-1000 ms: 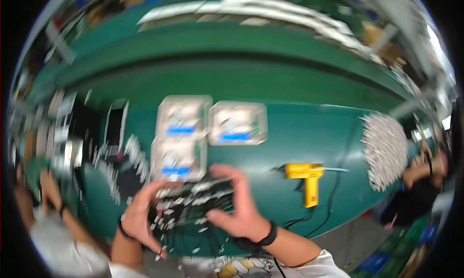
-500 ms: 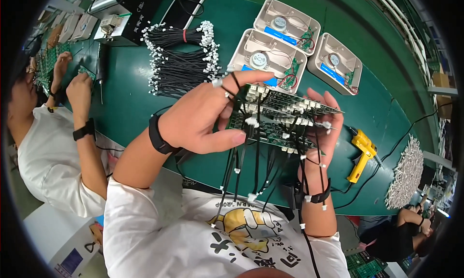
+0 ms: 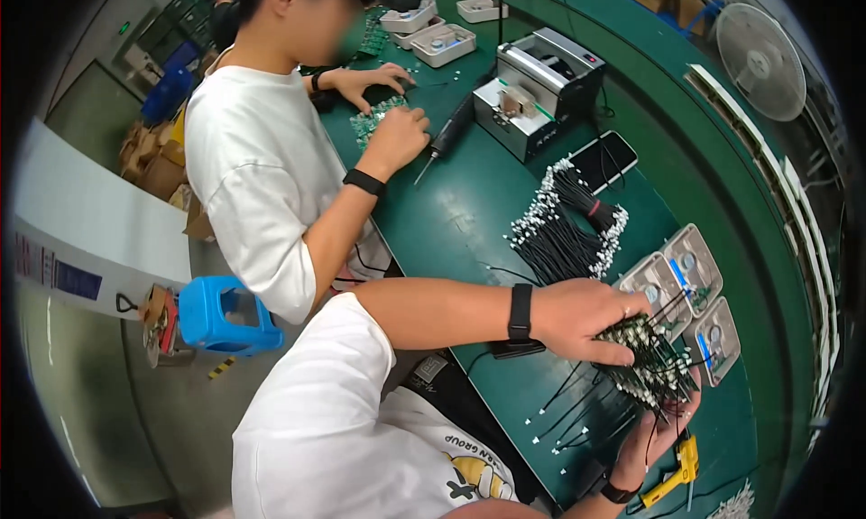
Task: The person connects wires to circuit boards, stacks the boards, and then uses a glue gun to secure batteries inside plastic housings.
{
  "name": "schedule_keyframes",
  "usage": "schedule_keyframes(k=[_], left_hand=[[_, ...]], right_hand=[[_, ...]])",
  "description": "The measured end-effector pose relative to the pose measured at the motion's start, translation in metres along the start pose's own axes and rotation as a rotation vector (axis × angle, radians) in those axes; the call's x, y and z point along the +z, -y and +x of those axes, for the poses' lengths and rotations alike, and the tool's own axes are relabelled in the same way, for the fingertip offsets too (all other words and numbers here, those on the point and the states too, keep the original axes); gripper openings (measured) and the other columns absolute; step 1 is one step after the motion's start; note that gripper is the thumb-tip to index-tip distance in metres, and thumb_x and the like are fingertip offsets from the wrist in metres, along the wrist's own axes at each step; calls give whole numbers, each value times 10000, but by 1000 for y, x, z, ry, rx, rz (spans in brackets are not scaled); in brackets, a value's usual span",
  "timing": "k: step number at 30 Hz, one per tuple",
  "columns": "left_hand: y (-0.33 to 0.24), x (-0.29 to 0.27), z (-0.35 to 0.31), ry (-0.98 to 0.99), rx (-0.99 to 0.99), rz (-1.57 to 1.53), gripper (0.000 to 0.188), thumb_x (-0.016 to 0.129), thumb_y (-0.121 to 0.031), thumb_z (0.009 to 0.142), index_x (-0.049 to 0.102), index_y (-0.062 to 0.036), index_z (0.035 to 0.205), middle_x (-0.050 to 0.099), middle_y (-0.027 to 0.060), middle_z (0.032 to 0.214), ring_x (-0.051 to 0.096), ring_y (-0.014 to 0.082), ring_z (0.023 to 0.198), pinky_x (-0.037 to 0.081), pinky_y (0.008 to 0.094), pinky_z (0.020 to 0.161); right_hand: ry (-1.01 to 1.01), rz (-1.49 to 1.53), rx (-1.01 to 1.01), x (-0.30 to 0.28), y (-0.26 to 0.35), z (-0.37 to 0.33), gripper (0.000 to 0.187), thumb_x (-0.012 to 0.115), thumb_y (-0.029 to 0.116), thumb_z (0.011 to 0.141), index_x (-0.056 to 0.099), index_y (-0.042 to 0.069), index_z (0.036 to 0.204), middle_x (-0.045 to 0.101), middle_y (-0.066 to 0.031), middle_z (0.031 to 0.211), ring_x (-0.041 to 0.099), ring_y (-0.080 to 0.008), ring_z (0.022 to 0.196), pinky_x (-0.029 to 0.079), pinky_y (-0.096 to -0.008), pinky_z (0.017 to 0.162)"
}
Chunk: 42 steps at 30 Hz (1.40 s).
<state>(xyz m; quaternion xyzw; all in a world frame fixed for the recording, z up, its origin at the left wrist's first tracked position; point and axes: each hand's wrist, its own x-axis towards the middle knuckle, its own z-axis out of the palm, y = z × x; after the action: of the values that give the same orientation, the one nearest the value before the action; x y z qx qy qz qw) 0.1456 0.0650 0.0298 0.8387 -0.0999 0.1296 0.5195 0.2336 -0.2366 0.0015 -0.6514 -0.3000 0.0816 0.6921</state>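
Between my hands is a stack of green circuit boards (image 3: pixel 651 364) with white connectors, and black cables with white plugs hang from it. My left hand (image 3: pixel 586 319) grips the upper left end, thumb on the near side. My right hand (image 3: pixel 657 438) supports the other end from below and the right, its fingers partly hidden behind the boards. Just beyond are grey plastic housings (image 3: pixel 719 355) holding blue batteries and wires. A bundle of black cables (image 3: pixel 564 239) with white plugs lies past my left hand. Near my right wrist lies a yellow glue gun (image 3: pixel 675 477).
A co-worker (image 3: pixel 271 158) sits at the left, both hands at a small green board (image 3: pixel 377 122). On the green table are a black-and-silver machine (image 3: pixel 541 86), a phone (image 3: pixel 603 163) and a screwdriver-like tool (image 3: pixel 444 140). A blue stool (image 3: pixel 225 316) stands on the floor.
The view has swung left, so the co-worker shows more fully and my hands sit farther right in the picture. Both hands still hold the boards, which now appear tilted.
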Motion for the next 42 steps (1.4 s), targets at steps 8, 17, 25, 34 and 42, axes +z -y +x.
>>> schedule_keyframes(k=[8, 17, 25, 34, 42], left_hand=[[-2, -2, 1, 27, 73, 56, 646, 744, -614, 1026, 615, -58, 1329, 748, 214, 943, 737, 494, 899, 569, 579, 771], [7, -14, 5, 35, 126, 32, 863, 817, -715, 916, 588, -56, 1424, 751, 194, 1083, 743, 475, 996, 589, 551, 826], [6, -26, 0, 25, 296, 171, 1217, 957, -786, 682, 525, -35, 1539, 710, 190, 1254, 718, 428, 1136, 604, 508, 914], [9, -6, 3, 29, 217, 158, 1009, 970, -593, 749, 549, -40, 1481, 703, 173, 1143, 708, 428, 1111, 590, 514, 913], [5, -8, 6, 114, 74, 122, 897, 945, -537, 815, 543, -54, 1456, 715, 173, 1042, 726, 455, 996, 584, 538, 852]], right_hand=[[-23, -125, 212, -10, -12, -2, 824, 741, 71, 1003, 364, 22, 1734, 557, -133, 1598, 613, -277, 1419, 526, -418, 1184], [-35, -84, 179, -22, -39, -9, 877, 820, 63, 1048, 327, 34, 1772, 596, -155, 1626, 652, -250, 1377, 531, -388, 1172], [-43, -196, 171, -34, -50, -10, 765, 849, 73, 1037, 432, -6, 1674, 622, -196, 1564, 674, -298, 1341, 569, -421, 1157], [-43, -345, 138, -26, -30, -9, 695, 886, -13, 985, 551, -36, 1593, 690, -244, 1528, 690, -328, 1313, 569, -485, 1167], [-275, 42, 347, -9, -33, -9, 683, 817, 50, 1053, 461, -27, 1630, 640, -187, 1521, 680, -287, 1297, 585, -417, 1118]])
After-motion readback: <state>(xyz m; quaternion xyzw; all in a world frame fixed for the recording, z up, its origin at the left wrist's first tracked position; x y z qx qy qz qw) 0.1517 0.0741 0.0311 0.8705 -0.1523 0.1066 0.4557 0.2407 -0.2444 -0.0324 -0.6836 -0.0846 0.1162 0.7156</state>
